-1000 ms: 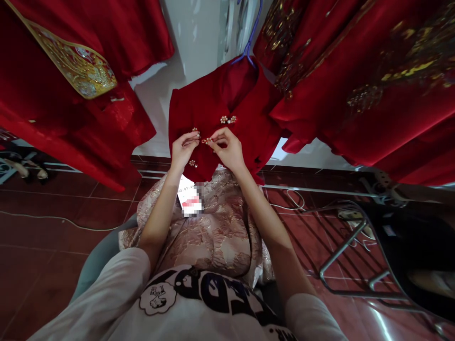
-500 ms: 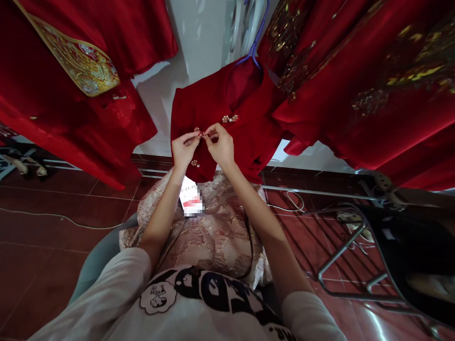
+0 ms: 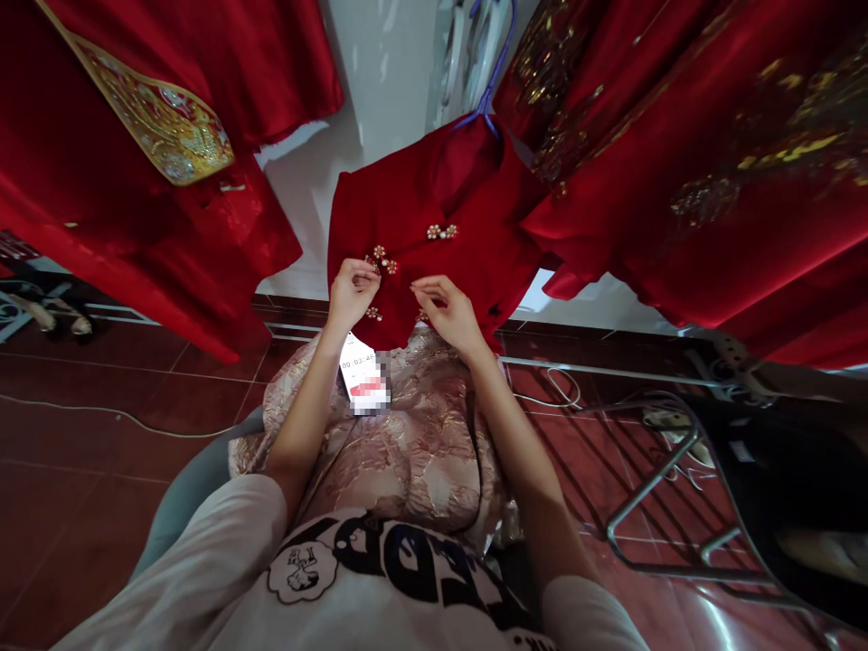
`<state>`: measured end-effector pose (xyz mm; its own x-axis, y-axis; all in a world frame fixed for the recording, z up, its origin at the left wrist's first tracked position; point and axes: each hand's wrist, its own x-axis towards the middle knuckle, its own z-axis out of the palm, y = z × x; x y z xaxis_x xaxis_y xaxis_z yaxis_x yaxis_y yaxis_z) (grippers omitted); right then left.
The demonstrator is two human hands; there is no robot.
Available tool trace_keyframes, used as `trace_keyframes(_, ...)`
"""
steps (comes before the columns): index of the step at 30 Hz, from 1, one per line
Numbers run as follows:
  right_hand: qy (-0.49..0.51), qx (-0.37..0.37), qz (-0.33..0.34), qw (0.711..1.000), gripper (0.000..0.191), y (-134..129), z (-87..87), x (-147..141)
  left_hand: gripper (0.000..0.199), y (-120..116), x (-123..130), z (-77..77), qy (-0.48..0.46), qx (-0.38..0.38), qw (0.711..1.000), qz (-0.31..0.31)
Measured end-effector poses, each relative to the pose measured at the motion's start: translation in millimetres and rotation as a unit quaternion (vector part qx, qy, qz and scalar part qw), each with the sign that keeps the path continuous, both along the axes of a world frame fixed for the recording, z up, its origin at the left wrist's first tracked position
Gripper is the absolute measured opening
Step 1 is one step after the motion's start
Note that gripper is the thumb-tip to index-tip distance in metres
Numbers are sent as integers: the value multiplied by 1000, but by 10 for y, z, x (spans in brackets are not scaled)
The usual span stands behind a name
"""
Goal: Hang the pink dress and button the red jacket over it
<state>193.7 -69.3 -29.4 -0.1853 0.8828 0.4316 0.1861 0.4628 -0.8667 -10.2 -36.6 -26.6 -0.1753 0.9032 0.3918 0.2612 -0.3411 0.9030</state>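
A red jacket (image 3: 407, 203) hangs in front of me on a purple hanger (image 3: 485, 99). Gold flower clasps with pearl-like beads run down its front: an upper clasp (image 3: 443, 232), a middle clasp (image 3: 385, 259) and a lower clasp piece (image 3: 373, 314). Beside the middle clasp, my left hand (image 3: 353, 294) is closed with its fingertips against the jacket; what they pinch, if anything, is hidden. My right hand (image 3: 448, 312) is apart from it, over the lower front, fingers bent and loosely parted, nothing visible in them. Part of another flower piece (image 3: 421, 316) shows by its thumb.
Red embroidered garments (image 3: 183, 136) hang at the left, and sequinned red ones (image 3: 651, 172) at the right. A phone (image 3: 363, 375) showing a timer lies on the shiny pink brocade cloth (image 3: 413, 434) over my lap. At the right stands a metal-framed black chair (image 3: 779, 470); cables cross the tiled floor.
My right hand has left the middle clasp and moved right and down. My left hand has dropped slightly and lies just below that clasp, whose two flowers now show side by side.
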Motion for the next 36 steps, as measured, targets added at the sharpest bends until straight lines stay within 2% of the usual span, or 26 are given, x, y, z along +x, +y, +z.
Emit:
trace_keyframes(3, 1, -38, -63, 997, 30, -186, -155, 174, 22, -88, -40, 5, 141, -7, 988, -56)
trace_keyframes(7, -47, -8, -119, 992, 23, -201, -268, 158, 25, -229, -94, 8, 364, 1, 926, -99)
trace_keyframes(10, -81, 22, -163, 983, 15, -148, -343, 82, 35, -301, -142, -38, 446, -23, 888, -106)
trace_keyframes(12, -84, 19, -176, 981, 19, -127, -394, 50, 33, -328, -168, -71, 464, -23, 880, -96)
trace_keyframes(15, -79, -6, -165, 983, 26, -126, -441, 26, 23, -356, -169, -81, 463, 3, 883, -74)
trace_keyframes(22, -159, -41, -186, 969, 17, -212, -396, -12, 9, -384, -118, 44, 443, 42, 894, -48)
trace_keyframes(26, -178, -8, -180, 967, 13, -266, -347, -35, 7, -330, -191, 37, 421, 32, 901, -95)
trace_keyframes(30, -117, -22, -122, 985, 15, -328, -292, -122, 10, -318, -219, 6, 383, -21, 913, -136)
trace_keyframes(32, -68, -38, -88, 993, 17, -356, -281, -187, 12, -342, -205, 10, 409, -22, 904, -124)
trace_keyframes(36, 3, -47, -57, 997, 28, -374, -311, -282, 23, -383, -175, 11, 509, 34, 856, -81)
